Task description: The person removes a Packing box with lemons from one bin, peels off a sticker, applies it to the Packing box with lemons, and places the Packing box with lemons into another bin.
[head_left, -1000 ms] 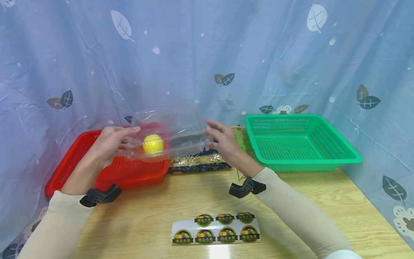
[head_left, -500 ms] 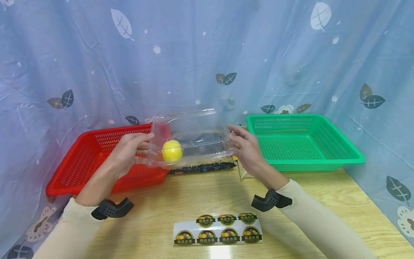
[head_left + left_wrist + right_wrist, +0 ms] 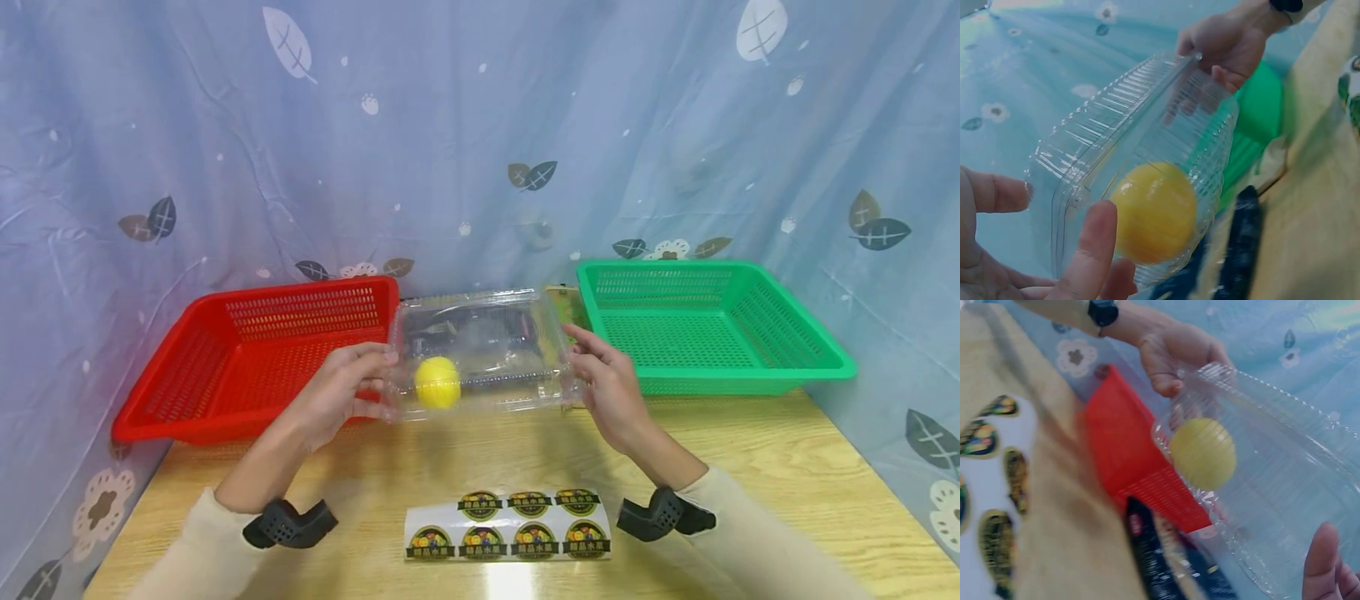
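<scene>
A clear plastic clamshell box (image 3: 487, 346) is held up over the table, one end in each hand. Inside it, toward the left end, lies a smooth, round yellow fruit-like ball (image 3: 437, 382); its exact kind cannot be told. My left hand (image 3: 341, 392) grips the left end, thumb on top and fingers beneath. At the opposite end my right hand (image 3: 609, 387) pinches the rim. The left wrist view shows the box's ribbed rim (image 3: 1107, 115) running between the hands, with the lid apparently down on the base.
A red basket (image 3: 187, 333) stands at the left and a green basket (image 3: 716, 386) at the right. Dark packaging (image 3: 1150, 556) lies behind the box, beside the red basket. A sheet of round fruit stickers (image 3: 442, 517) lies at the table's near edge.
Both hands have carried the box right, away from above the red basket, and lowered it nearer the body. The yellow ball has travelled along inside it.
</scene>
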The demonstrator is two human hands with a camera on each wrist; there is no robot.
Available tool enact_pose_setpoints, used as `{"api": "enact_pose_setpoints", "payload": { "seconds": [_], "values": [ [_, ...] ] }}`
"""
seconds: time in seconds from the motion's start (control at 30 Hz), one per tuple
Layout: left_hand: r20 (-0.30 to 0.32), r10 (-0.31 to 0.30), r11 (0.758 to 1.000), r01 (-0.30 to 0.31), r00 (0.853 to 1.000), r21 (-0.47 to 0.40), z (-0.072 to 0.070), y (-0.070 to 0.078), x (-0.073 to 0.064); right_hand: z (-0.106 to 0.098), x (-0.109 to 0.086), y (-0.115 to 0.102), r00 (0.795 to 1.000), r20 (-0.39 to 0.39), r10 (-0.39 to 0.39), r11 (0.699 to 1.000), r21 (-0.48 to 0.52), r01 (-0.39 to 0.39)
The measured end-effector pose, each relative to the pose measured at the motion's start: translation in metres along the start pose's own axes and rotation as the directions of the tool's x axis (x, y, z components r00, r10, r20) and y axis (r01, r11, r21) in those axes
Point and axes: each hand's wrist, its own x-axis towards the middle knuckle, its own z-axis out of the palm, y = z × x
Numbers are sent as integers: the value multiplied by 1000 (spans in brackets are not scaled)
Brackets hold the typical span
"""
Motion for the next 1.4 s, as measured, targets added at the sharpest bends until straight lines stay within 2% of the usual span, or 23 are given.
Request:
{"api": "enact_pose_setpoints", "payload": {
  "seconds": [0.23,0.47,0.63,0.83,1.07,1.17,1.27,1.4],
  "values": [
    [-22,-9,1000,9,1000,4,16,-21,-4,-10,-16,22,998,-53,20,999,-32,-22],
    [-12,-12,999,13,1000,42,32,-39,-7,-18,-26,37,992,-110,60,995,-67,-67],
    [-7,-4,1000,4,1000,27,34,-52,-9,-19,-30,47,988,-132,80,991,-97,-94],
    [-14,4,1000,-4,1000,3,37,-67,-8,-21,-36,57,985,-136,108,989,-83,-120],
    [-54,-32,999,31,998,-14,40,-84,-5,-22,-38,70,979,-155,129,976,-156,-153],
    [-43,-36,999,35,998,-19,40,-91,-5,-23,-38,76,976,-150,156,975,-136,-177],
    [-43,-14,1000,13,999,-28,40,-95,-5,-23,-39,79,974,-148,170,976,-108,-187],
    [-81,1,999,-5,997,-49,41,-100,-4,-25,-37,80,978,-128,167,981,-75,-177]
  ]
}}
